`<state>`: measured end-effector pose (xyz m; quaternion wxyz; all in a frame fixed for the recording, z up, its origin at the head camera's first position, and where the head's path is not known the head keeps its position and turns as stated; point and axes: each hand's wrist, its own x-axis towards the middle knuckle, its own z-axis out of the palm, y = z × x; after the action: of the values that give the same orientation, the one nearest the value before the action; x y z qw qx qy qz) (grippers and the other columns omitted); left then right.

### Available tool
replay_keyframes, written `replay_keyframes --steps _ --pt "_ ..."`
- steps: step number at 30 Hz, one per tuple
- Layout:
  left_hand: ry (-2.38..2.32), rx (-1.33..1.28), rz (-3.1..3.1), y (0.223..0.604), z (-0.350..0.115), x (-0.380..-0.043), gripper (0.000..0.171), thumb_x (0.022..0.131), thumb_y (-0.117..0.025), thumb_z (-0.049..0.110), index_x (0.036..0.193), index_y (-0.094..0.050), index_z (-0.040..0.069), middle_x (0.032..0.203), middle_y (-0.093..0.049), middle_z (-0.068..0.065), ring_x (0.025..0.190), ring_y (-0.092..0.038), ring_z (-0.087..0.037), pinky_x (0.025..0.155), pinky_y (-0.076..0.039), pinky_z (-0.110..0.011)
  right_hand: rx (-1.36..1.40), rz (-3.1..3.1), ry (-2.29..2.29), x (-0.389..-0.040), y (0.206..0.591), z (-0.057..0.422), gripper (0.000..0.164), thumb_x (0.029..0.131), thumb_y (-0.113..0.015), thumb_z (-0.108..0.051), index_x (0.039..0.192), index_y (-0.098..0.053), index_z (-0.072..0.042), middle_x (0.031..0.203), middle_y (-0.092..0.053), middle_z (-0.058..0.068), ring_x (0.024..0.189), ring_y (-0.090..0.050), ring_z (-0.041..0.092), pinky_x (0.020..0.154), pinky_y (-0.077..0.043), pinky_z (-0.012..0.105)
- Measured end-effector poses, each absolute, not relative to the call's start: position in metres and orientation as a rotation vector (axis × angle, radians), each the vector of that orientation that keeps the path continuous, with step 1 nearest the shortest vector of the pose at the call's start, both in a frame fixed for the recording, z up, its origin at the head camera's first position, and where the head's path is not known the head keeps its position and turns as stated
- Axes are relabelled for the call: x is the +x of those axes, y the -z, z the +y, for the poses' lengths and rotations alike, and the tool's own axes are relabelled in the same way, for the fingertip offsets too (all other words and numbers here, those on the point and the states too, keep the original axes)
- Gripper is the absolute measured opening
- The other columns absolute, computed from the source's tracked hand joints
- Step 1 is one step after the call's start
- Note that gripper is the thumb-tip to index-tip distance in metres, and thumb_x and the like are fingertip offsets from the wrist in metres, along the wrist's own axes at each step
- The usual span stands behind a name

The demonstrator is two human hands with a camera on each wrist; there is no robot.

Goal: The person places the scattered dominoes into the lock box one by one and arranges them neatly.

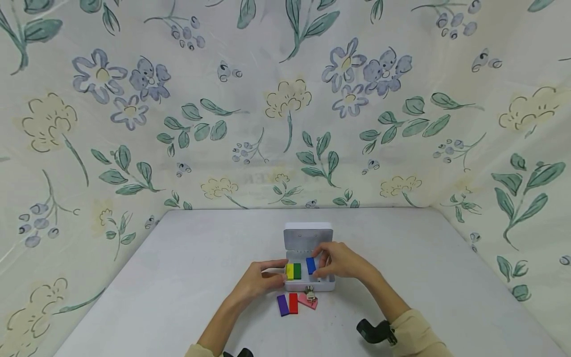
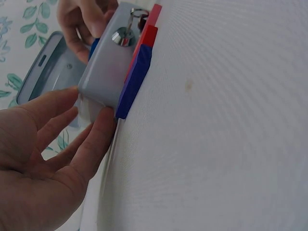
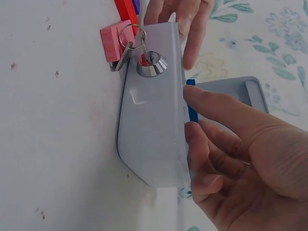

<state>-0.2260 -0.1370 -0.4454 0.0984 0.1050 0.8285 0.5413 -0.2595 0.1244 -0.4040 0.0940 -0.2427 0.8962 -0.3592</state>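
A small light-grey lock box (image 1: 322, 286) sits on the table with its lid (image 1: 308, 240) raised. My right hand (image 1: 340, 259) pinches a blue block (image 1: 311, 266) over the box's inside, thumb and fingertips right at it. My left hand (image 1: 263, 275) touches the box's left end with fingers nearly straight, close beside a yellow block (image 1: 289, 271) and a green block (image 1: 297, 271) lying side by side inside. A key ring (image 3: 132, 37) hangs from the lock (image 3: 152, 64) on the front wall.
In front of the box lie a purple block (image 1: 283, 305), a red block (image 1: 293, 303) and pink pieces (image 1: 308, 301) partly behind the keys. The white table (image 1: 214, 238) ends at a flowered cloth backdrop (image 1: 250, 109). A black wrist device (image 1: 374, 331) sits by the right sleeve.
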Motion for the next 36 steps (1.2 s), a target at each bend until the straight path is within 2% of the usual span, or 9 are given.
replay_keyframes --steps 17,36 --pt "-1.624 0.33 2.423 0.446 -0.135 -0.226 0.047 0.091 -0.069 0.026 0.135 -0.061 0.013 0.14 -0.058 -0.015 0.118 -0.063 -0.037 0.093 -0.055 -0.046 -0.689 2.685 1.026 -0.263 0.408 0.116 0.041 0.075 -0.085 -0.017 0.109 -0.065 -0.004 0.075 -0.06 0.001 0.069 -0.055 0.013 0.062 -0.048 0.021" --pt "-1.613 0.318 2.425 0.447 -0.136 -0.229 0.047 0.09 -0.07 0.028 0.134 -0.061 0.014 0.14 -0.058 -0.014 0.119 -0.063 -0.036 0.095 -0.054 -0.047 -0.722 2.704 1.013 -0.264 0.409 0.106 0.04 0.076 -0.084 -0.016 0.109 -0.066 -0.003 0.073 -0.059 0.0 0.067 -0.054 0.012 0.061 -0.046 0.021"
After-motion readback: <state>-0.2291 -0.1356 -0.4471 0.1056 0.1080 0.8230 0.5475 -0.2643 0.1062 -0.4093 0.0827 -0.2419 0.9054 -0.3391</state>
